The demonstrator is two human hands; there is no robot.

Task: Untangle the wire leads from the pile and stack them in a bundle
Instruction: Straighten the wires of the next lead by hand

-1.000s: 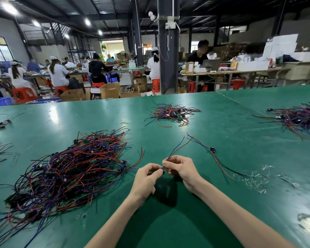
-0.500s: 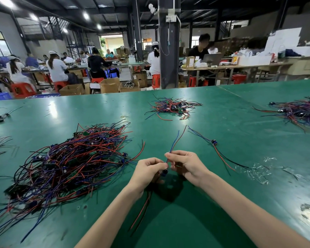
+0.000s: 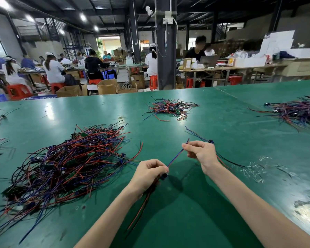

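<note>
While the fingertips (image 3: 186, 146) of the right hand (image 3: 202, 154) are pinching the far stretch of a wire lead (image 3: 175, 157), its blue and red strands are running taut on a slant down to the left hand (image 3: 149, 174). That hand's thumb and forefinger are clamping the lead at its small blue component (image 3: 164, 176), with the remaining fingers curling in beneath. A short blue tip is poking up past the right fingertips. Below the left palm, the lead's red and black tails (image 3: 141, 210) are hanging toward the near edge of the green table (image 3: 222, 212), beside the left forearm. Both hands are working above the tabletop, near each other but apart, and are casting a dark shadow under them.

Just behind the right hand, a separated lead (image 3: 211, 141) is lying flat, its blue ends pointing away and its black and red wires trailing out to the right of the wrist. Clear plastic scraps (image 3: 252, 170) are lying near those wires. To the left, the large tangled pile (image 3: 68, 163) is spreading across the table, its nearest strands reaching almost to the left hand. A smaller pile (image 3: 170, 108) is sitting farther back, and another heap (image 3: 297, 110) is lying at the right edge. Beyond the table, people are sitting at benches on red stools.
</note>
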